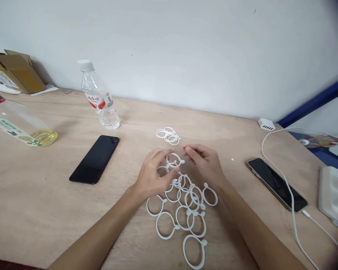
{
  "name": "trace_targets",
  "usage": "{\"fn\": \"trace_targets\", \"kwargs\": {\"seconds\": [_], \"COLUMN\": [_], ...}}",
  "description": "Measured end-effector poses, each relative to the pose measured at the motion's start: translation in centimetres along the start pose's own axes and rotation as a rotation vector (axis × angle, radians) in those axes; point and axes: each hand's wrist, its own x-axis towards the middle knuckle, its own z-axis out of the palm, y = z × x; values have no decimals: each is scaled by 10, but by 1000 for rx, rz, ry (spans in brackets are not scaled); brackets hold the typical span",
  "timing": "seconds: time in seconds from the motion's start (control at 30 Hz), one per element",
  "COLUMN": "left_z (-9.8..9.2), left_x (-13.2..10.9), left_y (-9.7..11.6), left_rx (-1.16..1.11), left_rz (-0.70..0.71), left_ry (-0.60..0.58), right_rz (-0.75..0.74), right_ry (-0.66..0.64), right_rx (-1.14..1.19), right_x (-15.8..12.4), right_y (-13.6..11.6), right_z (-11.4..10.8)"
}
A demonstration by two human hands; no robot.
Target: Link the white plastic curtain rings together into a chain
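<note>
My left hand [152, 172] pinches a white plastic ring with a small round tab [182, 162] between thumb and index finger, tilted up above the table. Just right of it, my right hand [207, 163] is closed, thumb and fingertips together; whether anything is between them I cannot make out. Below and between both hands lies a loose spread of several similar white rings [204, 243], many overlapping and some partly covered by the left hand. A smaller cluster of white rings [166, 135] rests beyond the hands.
On the left are a black phone [95, 159], a clear water bottle [98, 99], an oil bottle [19, 127] and a cardboard box [22, 73]. To the right, a phone [276, 183] is plugged into a white cable [292, 210]. A white power strip [334, 191] sits at the right edge.
</note>
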Motion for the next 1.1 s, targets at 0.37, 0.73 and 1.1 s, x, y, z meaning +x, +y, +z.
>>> {"fn": "trace_targets", "kwargs": {"seconds": [0.37, 0.73, 1.1], "left_z": [-2, 3, 5], "left_x": [-1, 3, 4], "left_y": [3, -2, -8], "left_rx": [166, 166, 342], "left_rz": [159, 8, -51], "left_ry": [-7, 162, 55], "right_rz": [-95, -139, -337], "right_ry": [58, 215, 150], "right_rx": [-414, -283, -330], "right_x": [58, 24, -6], "right_y": [31, 6, 14], "right_z": [29, 2, 2]}}
